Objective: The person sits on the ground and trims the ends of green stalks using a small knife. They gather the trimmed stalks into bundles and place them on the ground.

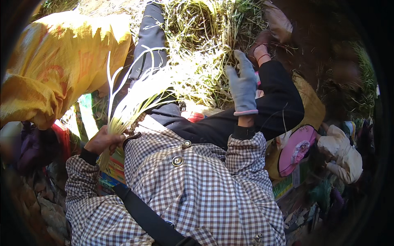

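My left hand [104,140], bare, is closed around the pale lower ends of a bunch of long plant stalks [126,113]. The stalks fan out up and to the right, washed out by bright sun, and their cut-looking ends stick out below my fist. My right hand [243,81] wears a grey knit glove with a pink cuff. It is raised above my bent leg with thumb and fingers apart, at the right edge of a heap of green stalks [200,67], and nothing shows in its grasp.
A large yellow woven sack [67,61] stands at upper left. My dark-trousered legs [150,46] spread around the heap. At right lie a pink hat [297,150] and brown sacking [307,104]; a person in a beige jacket [341,153] is beyond. Another person's foot shows near the top right.
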The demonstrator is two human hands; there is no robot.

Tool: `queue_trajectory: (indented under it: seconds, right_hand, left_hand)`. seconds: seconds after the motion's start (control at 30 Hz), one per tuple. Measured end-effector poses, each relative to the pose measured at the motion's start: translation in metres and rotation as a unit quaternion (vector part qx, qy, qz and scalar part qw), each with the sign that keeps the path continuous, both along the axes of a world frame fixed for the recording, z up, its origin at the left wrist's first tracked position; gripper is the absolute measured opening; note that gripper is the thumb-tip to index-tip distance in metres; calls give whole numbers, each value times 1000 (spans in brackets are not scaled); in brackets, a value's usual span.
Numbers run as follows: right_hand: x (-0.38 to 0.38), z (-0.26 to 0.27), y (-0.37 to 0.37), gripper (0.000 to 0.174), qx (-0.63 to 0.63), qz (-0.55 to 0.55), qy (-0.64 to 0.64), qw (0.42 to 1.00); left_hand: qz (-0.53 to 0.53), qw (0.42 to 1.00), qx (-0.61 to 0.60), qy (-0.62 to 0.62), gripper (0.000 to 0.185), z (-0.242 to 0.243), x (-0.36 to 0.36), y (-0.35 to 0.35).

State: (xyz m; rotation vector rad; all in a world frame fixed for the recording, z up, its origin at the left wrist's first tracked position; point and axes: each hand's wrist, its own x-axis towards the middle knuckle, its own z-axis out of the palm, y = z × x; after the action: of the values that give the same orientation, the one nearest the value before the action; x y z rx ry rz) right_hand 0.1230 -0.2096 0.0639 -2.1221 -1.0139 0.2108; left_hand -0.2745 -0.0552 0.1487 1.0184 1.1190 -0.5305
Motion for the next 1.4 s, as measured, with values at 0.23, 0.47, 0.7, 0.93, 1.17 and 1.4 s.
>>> queue_trajectory:
  seconds: [0.23, 0.47, 0.7, 0.93, 1.17, 1.4]
  right_hand:
    - [-109, -9, 30, 65, -413, 345, 176, 824]
    - [-13, 110, -164, 32, 203, -224, 313, 900]
    - [-82, 103, -340, 19, 98, -568, 211, 789]
    - [-213, -14, -268, 33, -144, -340, 223, 902]
    - [-230, -40, -294, 33, -87, -446, 302, 838]
    - [-229, -68, -324, 42, -452, -342, 230, 791]
  left_hand:
    - [24, 988, 90, -119, 32, 54, 81, -2]
    - [61, 944, 185, -266, 32, 65, 127, 45]
    - [-72, 942, 271, -185, 39, 48, 145, 87]
    - [-171, 953, 249, -30, 23, -6, 109, 92]
    - [-195, 945, 261, 8, 32, -20, 96, 86]
    - [-183, 936, 300, -12, 37, -35, 76, 86]
